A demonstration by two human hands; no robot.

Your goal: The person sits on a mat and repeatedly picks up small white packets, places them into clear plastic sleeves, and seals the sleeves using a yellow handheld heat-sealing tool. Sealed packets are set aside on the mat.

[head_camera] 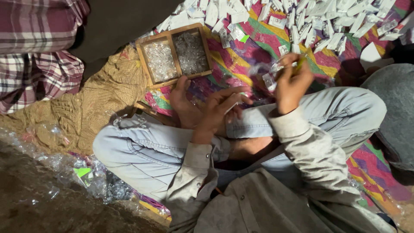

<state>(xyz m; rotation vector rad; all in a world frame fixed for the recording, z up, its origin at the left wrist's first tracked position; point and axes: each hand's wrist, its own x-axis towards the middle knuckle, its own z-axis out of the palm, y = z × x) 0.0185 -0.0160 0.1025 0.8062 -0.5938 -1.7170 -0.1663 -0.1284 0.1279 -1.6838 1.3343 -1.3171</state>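
Beneath your crossed legs, the striped multicoloured mat covers the floor, with a heap of small white packets spread across its far side. Nearer, just beyond your knee, sits a two-compartment wooden tray, both compartments filled with small clear pieces. Your left hand pinches a small white piece above your shin; your right hand, raised beside it, grips a crinkled clear wrapper.
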